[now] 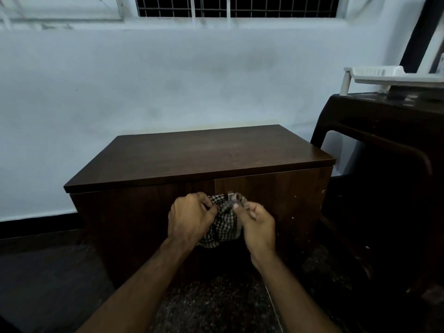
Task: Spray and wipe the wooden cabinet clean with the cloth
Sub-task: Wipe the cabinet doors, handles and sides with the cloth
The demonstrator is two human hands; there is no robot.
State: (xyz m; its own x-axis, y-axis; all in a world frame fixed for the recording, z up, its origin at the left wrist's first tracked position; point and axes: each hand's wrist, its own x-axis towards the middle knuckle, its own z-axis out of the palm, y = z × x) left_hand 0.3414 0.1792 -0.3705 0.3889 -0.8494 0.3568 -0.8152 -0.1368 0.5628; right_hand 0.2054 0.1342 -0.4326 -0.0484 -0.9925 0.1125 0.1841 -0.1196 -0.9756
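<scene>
No brand, label or writing is showing clearly enough to be read anywhere in the frame.

Both forearms are reaching up from the bottom edge toward the centre, bare and converging in front of the cabinet (pixel 199 159). The left hand (pixel 189 218) is sitting just left of centre with its back turned to the camera, wrist slightly bent, fingers curling inward. Those fingers are gripping the upper left part of the cloth (pixel 224 227), a black-and-white checked piece bunched between the two hands. The right hand (pixel 258 224) is sitting just right of centre, palm side angled toward the left, with its thumb and fingertips pinching the upper right edge of the cloth; that edge is blurred, so the exact hold of each finger is hard to make out. The rest of the cloth is hanging down in a loose bundle below and between the hands.

The cabinet is occupying the middle of the frame, dark brown wood with a flat top and two front doors meeting at a seam. The cloth is being held right in front of that seam, near a small metal handle (pixel 230 194) just above the hands.

At the right edge, a dark table (pixel 384 121) is standing beside the cabinet, carrying a white plastic rack (pixel 374 74). A barred window (pixel 237 6) is running along the top.
</scene>
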